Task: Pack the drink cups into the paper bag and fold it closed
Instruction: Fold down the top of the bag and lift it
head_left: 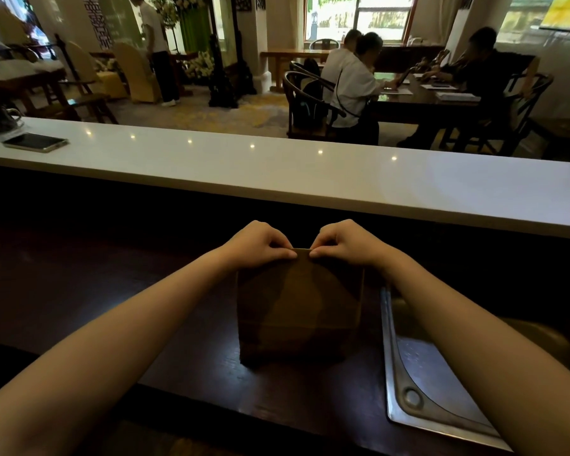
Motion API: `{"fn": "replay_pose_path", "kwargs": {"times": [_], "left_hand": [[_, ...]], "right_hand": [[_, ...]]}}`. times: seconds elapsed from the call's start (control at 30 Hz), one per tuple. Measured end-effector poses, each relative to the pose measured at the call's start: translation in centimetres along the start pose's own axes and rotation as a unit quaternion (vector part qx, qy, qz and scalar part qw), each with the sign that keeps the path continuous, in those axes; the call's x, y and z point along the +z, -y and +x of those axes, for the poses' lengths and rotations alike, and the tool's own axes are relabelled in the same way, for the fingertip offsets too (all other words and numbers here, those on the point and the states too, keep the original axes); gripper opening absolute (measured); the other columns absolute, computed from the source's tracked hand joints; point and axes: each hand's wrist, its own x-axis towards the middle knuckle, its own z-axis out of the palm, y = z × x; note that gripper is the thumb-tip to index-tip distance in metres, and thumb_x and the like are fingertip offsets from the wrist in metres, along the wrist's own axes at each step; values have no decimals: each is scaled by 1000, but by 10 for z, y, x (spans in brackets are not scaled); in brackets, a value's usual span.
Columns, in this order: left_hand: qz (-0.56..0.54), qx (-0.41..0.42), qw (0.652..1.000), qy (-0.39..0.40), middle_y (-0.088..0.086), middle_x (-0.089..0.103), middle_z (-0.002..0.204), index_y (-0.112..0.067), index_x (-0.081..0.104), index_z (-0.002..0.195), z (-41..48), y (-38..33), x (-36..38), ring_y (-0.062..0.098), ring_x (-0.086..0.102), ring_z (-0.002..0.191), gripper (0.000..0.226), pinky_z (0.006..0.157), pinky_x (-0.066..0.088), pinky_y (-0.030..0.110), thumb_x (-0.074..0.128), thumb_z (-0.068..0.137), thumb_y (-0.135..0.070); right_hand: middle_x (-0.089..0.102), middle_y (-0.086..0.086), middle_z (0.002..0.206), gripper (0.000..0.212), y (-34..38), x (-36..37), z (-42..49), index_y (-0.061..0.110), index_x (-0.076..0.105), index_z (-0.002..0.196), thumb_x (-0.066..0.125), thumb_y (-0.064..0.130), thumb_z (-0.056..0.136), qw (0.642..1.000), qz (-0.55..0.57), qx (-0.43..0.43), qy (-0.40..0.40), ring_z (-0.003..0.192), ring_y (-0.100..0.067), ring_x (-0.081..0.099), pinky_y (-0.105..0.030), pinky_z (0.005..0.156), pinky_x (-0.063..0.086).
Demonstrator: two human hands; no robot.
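Observation:
A brown paper bag [300, 311] stands upright on the dark wooden counter [112, 291] in front of me. Its top edge is pressed flat. My left hand [260, 241] pinches the top edge left of the middle, thumb on the near side. My right hand [346, 240] pinches the same edge just right of the middle. The two thumbs are a small gap apart. No drink cups are visible; the inside of the bag is hidden.
A steel sink [425, 373] is sunk into the counter right of the bag, under my right forearm. A raised white bar top [277, 166] runs across behind, with a phone [35, 142] at its far left. People sit at tables beyond.

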Motion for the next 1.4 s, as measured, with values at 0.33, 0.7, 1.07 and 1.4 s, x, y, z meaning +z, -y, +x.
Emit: {"fn": "replay_pose_path", "kwargs": {"times": [0.33, 0.7, 1.07, 1.4], "left_hand": [[-42, -45, 998, -27, -7, 66, 83, -19, 71, 92, -6, 31, -8, -3, 56, 72, 19, 64, 40, 8, 61, 83, -33], [-179, -73, 980, -38, -14, 66, 84, -16, 71, 93, -13, 56, -7, -11, 61, 75, 15, 69, 43, 0, 66, 80, -21], [-285, -131, 944, -99, -10, 61, 56, -26, 68, 63, -23, 59, 8, -4, 57, 54, 25, 54, 43, 6, 58, 82, -39], [-413, -173, 882, -146, 14, 64, 77, -2, 68, 81, -26, 54, 26, 21, 62, 71, 42, 68, 49, 31, 63, 79, -43]], "right_hand": [[65, 0, 97, 22, -4, 5, -4, 13, 69, 106, 62, 20, 86, 997, -23, -8, -76, 91, -9, 55, -24, 84, 44], [67, 9, 81, 7, -30, 4, -14, 15, 72, 84, 67, 19, 83, 978, 177, 88, -62, 75, 3, 62, -6, 68, 47], [70, 1, 78, 7, -38, 28, -24, 21, 73, 77, 69, 26, 80, 904, 356, 158, -177, 75, -10, 66, -17, 62, 52], [65, 6, 53, 31, -30, 38, -18, 19, 70, 55, 66, 30, 83, 834, 479, 204, -184, 54, -9, 63, -18, 50, 49]]}}
